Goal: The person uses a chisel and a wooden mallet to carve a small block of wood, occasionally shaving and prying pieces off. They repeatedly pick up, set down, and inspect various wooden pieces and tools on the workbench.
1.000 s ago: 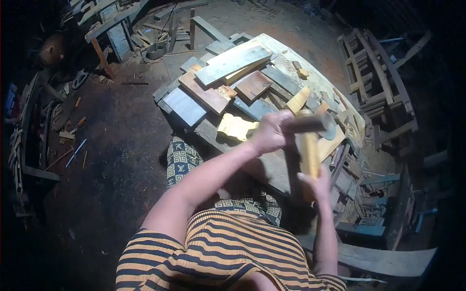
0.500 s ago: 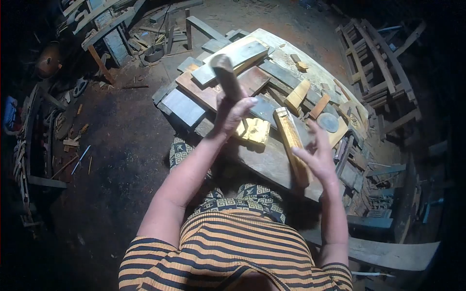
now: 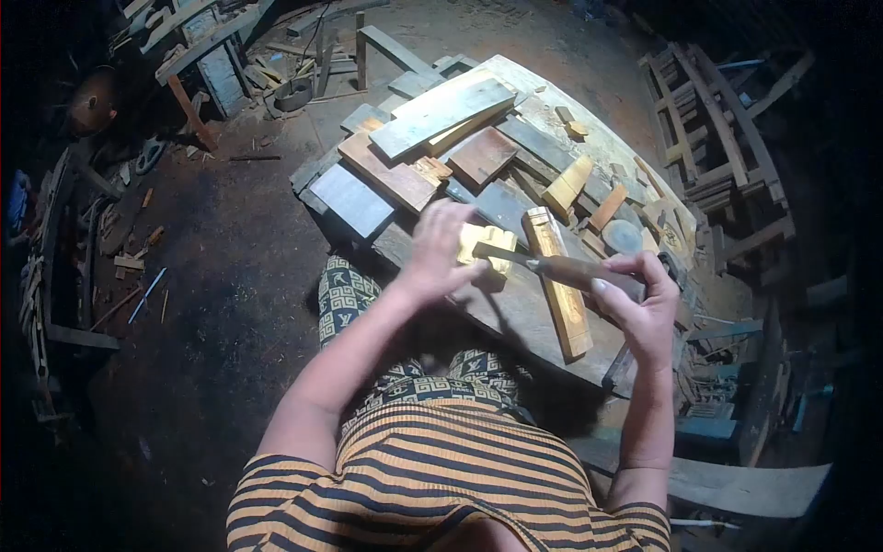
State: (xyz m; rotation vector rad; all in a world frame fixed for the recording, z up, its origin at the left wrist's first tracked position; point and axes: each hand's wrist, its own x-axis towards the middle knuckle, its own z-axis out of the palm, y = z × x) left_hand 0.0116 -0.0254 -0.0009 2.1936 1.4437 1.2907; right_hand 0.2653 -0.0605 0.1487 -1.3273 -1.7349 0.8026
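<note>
A small carved block of yellow wood (image 3: 501, 241) lies near the front edge of the workbench. My left hand (image 3: 437, 253) grips its left side, fingers along the far side and thumb at the near corner. In my right hand (image 3: 644, 299) is a chisel (image 3: 584, 273), held by its brown wooden handle. Its flat dark blade points left, with the tip over the block. Under the handle, a long carved yellow wood piece (image 3: 568, 317) lies lengthwise toward me on the bench.
Planks (image 3: 446, 118) are stacked at the bench's far left, beside a grey flat slab (image 3: 351, 201). A yellow wedge (image 3: 567, 184) and a round grey disc (image 3: 624, 236) lie to the right. A wooden rack (image 3: 717, 120) stands beyond the bench. Scraps litter the floor at left.
My left hand has come down from holding up a thick brown wooden piece and now grips the yellow block. My right hand, empty before, now holds the chisel.
</note>
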